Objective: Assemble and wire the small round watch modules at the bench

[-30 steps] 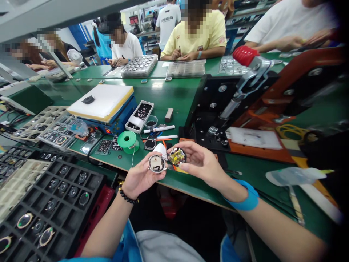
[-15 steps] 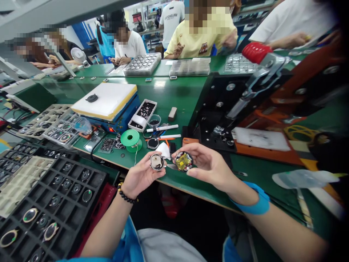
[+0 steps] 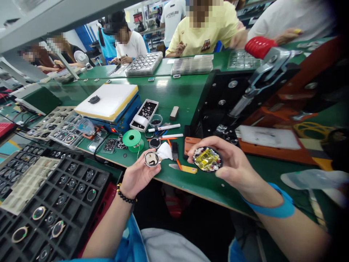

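Well, from here I read both hands above the front edge of the green workbench [image 3: 201, 185]. Left hand [image 3: 139, 176], beaded bracelet at the wrist, has its fingers closed lightly on a small round watch part [image 3: 151, 159], which shows dark marks on a pale face. Right hand [image 3: 234, 163], blue band at the wrist, curls its fingers around the rim of a larger black disc [image 3: 207, 159] packed with yellow-taped circuitry. Both pieces are up in the air, well apart, clear of the bench. Just beyond them lie a crumpled white tissue [image 3: 165, 151], a green tape spool [image 3: 132, 139] and a small black round piece [image 3: 155, 143]. Left, a black compartment tray [image 3: 62, 200] holds round watch parts. Right stands a press with a red-gripped clamp handle [image 3: 259, 47].
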Demonstrator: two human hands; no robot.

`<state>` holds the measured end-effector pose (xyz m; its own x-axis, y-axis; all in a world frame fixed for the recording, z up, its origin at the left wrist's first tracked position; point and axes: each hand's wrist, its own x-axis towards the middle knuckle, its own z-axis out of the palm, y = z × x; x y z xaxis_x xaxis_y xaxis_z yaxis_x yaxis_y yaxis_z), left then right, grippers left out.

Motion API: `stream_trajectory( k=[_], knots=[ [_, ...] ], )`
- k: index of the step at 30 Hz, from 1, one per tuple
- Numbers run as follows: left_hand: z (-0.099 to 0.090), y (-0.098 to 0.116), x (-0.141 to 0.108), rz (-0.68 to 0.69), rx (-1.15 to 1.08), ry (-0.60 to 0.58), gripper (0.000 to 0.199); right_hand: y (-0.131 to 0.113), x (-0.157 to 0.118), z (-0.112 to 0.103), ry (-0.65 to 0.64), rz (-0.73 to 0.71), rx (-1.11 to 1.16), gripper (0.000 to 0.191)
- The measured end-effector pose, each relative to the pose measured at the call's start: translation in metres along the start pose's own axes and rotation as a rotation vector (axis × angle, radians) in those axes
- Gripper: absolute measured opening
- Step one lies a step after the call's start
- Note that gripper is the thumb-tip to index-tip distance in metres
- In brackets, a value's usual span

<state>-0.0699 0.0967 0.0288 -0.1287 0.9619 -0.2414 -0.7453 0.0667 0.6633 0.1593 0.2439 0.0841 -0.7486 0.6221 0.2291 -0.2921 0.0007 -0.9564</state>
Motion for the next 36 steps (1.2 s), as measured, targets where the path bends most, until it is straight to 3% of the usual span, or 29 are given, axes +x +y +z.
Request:
stream_trajectory(
  k=[5,9,14,17,19,21,25,27,31,34,36],
  knots=[
    [-0.001,0.006,-0.004,-0.025,0.104,-0.015,0.057,0.008,0.001,0.001,-0.066,-0.011,-0.056,0.046],
    [0.007,0.012,-0.006,-0.043,0.427,0.023,0.053,0.021,0.002,0.006,-0.057,-0.011,-0.154,0.044],
    [0.01,0.011,0.0,0.174,1.102,0.165,0.035,0.025,0.004,0.01,-0.035,-0.052,-0.359,0.048],
    [0.01,0.011,0.008,0.342,1.474,0.177,0.028,0.027,0.005,0.011,-0.052,-0.085,-0.467,0.046],
    [0.01,0.014,0.013,0.442,1.603,0.171,0.027,0.03,0.006,0.011,-0.049,-0.101,-0.479,0.044],
    [0.012,0.019,0.014,0.512,1.599,0.17,0.027,0.033,0.006,0.011,-0.035,-0.105,-0.458,0.044],
    [0.023,0.021,0.008,0.627,1.354,0.202,0.022,0.04,0.005,0.011,-0.001,-0.113,-0.467,0.043],
    [0.032,0.015,0.005,0.589,1.183,0.207,0.023,0.043,0.005,0.013,0.017,-0.143,-0.495,0.043],
    [0.05,-0.006,0.009,0.375,0.863,0.095,0.031,0.043,0.004,0.014,0.012,-0.24,-0.528,0.037],
    [0.055,-0.012,0.014,0.354,0.829,0.106,0.024,0.039,0.004,0.012,-0.027,-0.26,-0.574,0.043],
    [0.054,-0.01,0.012,0.404,0.938,0.15,0.021,0.036,0.004,0.011,-0.05,-0.248,-0.623,0.051]
  ],
)
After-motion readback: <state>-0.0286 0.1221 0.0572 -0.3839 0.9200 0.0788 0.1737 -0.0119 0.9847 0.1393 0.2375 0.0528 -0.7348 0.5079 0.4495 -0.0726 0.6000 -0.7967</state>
